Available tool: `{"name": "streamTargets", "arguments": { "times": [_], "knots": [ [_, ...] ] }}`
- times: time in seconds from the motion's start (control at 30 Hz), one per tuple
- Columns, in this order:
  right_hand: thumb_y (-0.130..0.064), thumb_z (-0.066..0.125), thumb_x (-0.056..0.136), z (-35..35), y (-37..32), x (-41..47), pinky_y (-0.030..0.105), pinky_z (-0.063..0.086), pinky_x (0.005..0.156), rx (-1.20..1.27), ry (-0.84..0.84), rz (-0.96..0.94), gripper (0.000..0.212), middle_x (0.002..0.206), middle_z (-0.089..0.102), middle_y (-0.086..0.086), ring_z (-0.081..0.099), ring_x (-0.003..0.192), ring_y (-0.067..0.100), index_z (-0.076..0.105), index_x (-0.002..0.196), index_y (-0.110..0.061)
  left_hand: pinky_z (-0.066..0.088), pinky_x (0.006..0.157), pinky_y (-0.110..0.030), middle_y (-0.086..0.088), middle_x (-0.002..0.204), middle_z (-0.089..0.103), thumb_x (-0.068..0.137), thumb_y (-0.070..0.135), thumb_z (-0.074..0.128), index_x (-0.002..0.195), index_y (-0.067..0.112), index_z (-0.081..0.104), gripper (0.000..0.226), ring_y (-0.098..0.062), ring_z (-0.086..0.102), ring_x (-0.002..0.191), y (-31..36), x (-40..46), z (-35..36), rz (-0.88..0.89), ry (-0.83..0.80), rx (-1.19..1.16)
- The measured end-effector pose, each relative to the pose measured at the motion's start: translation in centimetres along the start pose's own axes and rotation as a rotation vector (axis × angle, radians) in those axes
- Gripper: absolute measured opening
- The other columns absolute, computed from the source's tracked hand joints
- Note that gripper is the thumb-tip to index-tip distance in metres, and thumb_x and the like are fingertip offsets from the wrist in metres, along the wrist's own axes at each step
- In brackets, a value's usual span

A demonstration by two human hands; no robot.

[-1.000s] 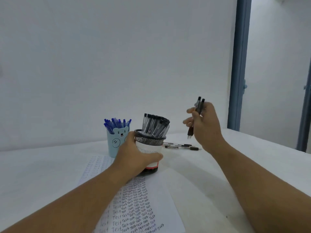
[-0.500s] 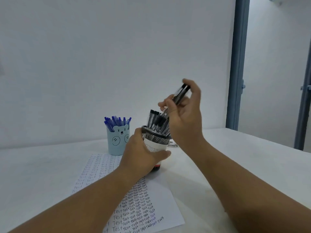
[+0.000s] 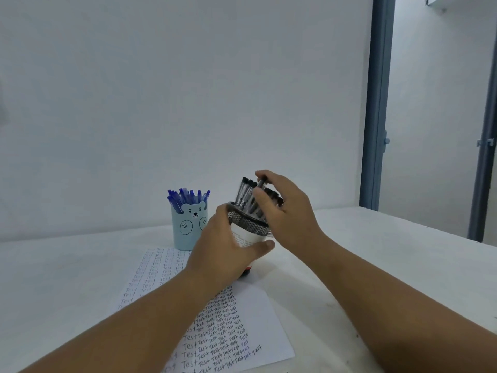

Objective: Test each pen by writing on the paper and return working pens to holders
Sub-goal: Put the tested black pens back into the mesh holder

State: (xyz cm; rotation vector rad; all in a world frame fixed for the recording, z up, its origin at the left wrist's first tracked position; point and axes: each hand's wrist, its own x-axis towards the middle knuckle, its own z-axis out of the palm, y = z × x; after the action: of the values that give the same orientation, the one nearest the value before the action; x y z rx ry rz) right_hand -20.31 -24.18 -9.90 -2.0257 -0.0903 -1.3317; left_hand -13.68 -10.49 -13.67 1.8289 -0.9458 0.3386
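Near the centre of the frame we see the left hand (image 3: 224, 251) wrapped around the mesh pen holder (image 3: 248, 228), fingers behind its black wire rim and the thumb stretched across the white label on its front, so the holder is firmly grasped and leans a little toward the upper left. The holder stands on the far edge of the paper (image 3: 215, 316), which lies on the white table (image 3: 390, 251) and is covered with rows of handwritten "Test". Just to the right, the right hand (image 3: 286, 211) is over the holder's mouth, its fingertips pinching the top of a black pen (image 3: 260, 184) whose lower end is already down among the other black pens (image 3: 246, 193) packed in the holder. Left of centre, just beside the left hand, stands the light-blue bear cup (image 3: 188, 227), upright and full of blue pens (image 3: 187, 197), its base at the paper's far edge. A blue door frame (image 3: 376, 103) runs down the upper right of the frame
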Motion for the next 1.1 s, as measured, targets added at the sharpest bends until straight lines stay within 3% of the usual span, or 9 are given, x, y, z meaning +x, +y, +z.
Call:
{"name": "streamTargets", "arguments": {
  "times": [0.17, 0.3, 0.4, 0.53, 0.67, 0.77, 0.9, 1.0, 1.1],
  "knots": [
    [-0.030, 0.069, 0.094, -0.2, -0.1, 0.0, 0.004, 0.037, 0.094, -0.011, -0.036, 0.101, 0.050, 0.119, 0.057, -0.023, 0.049, 0.108, -0.018, 0.053, 0.142, -0.031, 0.056, 0.087, -0.040, 0.017, 0.110, 0.063, 0.053, 0.077, 0.078, 0.117, 0.044, 0.046, 0.079, -0.005, 0.062, 0.100, 0.2, -0.1, 0.1, 0.035, 0.010, 0.088],
    [-0.033, 0.075, 0.088, -0.2, -0.6, -0.2, 0.026, 0.050, 0.099, 0.053, -0.002, 0.087, 0.034, 0.114, 0.064, -0.019, 0.059, 0.108, -0.003, 0.068, 0.122, -0.031, 0.056, 0.087, -0.041, 0.018, 0.109, 0.061, 0.054, 0.076, 0.078, 0.118, 0.043, 0.045, 0.079, -0.005, 0.061, 0.099, 0.4, -0.3, -0.2, 0.035, 0.019, 0.115],
    [-0.046, 0.082, 0.077, -0.2, -0.6, -0.2, 0.027, 0.053, 0.092, 0.130, 0.032, 0.149, 0.047, 0.117, 0.061, -0.021, 0.062, 0.108, 0.005, 0.065, 0.121, -0.042, 0.053, 0.093, -0.041, 0.018, 0.117, 0.057, 0.059, 0.072, 0.079, 0.128, 0.038, 0.044, 0.085, -0.006, 0.058, 0.106, 0.9, -0.6, -0.3, 0.087, 0.006, 0.204],
    [-0.027, 0.083, 0.080, -0.5, -0.6, -0.1, 0.031, 0.057, 0.089, 0.171, 0.033, 0.160, 0.033, 0.102, 0.071, -0.015, 0.069, 0.094, 0.006, 0.071, 0.110, -0.032, 0.051, 0.093, -0.042, 0.016, 0.116, 0.056, 0.061, 0.069, 0.079, 0.131, 0.035, 0.044, 0.086, -0.007, 0.057, 0.105, 1.2, -0.8, -0.3, 0.151, 0.018, 0.275],
    [-0.010, 0.073, 0.085, -0.6, -0.9, -0.2, 0.025, 0.057, 0.075, 0.228, 0.123, 0.096, 0.025, 0.094, 0.068, -0.014, 0.069, 0.082, 0.010, 0.065, 0.103, -0.025, 0.053, 0.088, -0.041, 0.015, 0.111, 0.057, 0.060, 0.069, 0.080, 0.128, 0.035, 0.046, 0.083, -0.007, 0.058, 0.099, 1.3, -0.7, -0.5, 0.150, 0.047, 0.250],
    [-0.014, 0.072, 0.088, -0.7, -0.9, -0.2, 0.023, 0.057, 0.080, 0.247, 0.059, 0.099, 0.033, 0.105, 0.067, -0.013, 0.068, 0.089, 0.011, 0.065, 0.116, -0.031, 0.051, 0.091, -0.042, 0.013, 0.114, 0.057, 0.061, 0.068, 0.080, 0.135, 0.032, 0.043, 0.090, -0.010, 0.059, 0.102, 1.4, -0.7, -0.5, 0.201, 0.063, 0.331],
    [-0.017, 0.072, 0.090, -0.6, -0.6, -0.4, 0.026, 0.054, 0.084, 0.265, -0.028, 0.120, 0.015, 0.099, 0.071, -0.009, 0.068, 0.093, 0.009, 0.070, 0.104, -0.023, 0.050, 0.093, -0.040, 0.016, 0.115, 0.056, 0.061, 0.067, 0.081, 0.135, 0.034, 0.044, 0.089, -0.007, 0.058, 0.103, 1.0, -0.8, -0.7, 0.165, 0.037, 0.319],
    [-0.011, 0.069, 0.092, -0.5, -0.7, -0.4, 0.021, 0.054, 0.082, 0.274, -0.016, 0.092, 0.029, 0.114, 0.066, -0.011, 0.066, 0.094, 0.008, 0.066, 0.116, -0.027, 0.052, 0.090, -0.038, 0.017, 0.111, 0.055, 0.061, 0.064, 0.083, 0.129, 0.035, 0.046, 0.083, -0.006, 0.057, 0.100, 0.8, -0.8, -0.8, 0.136, 0.055, 0.260],
    [-0.020, 0.065, 0.098, -0.6, -0.5, -0.3, 0.017, 0.050, 0.085, 0.228, -0.067, 0.045, 0.021, 0.111, 0.068, -0.010, 0.064, 0.100, 0.006, 0.070, 0.117, -0.024, 0.052, 0.090, -0.040, 0.015, 0.111, 0.056, 0.061, 0.063, 0.083, 0.129, 0.034, 0.047, 0.083, -0.009, 0.057, 0.099, 0.8, -0.7, -0.7, 0.141, 0.063, 0.275]
  ]
}}
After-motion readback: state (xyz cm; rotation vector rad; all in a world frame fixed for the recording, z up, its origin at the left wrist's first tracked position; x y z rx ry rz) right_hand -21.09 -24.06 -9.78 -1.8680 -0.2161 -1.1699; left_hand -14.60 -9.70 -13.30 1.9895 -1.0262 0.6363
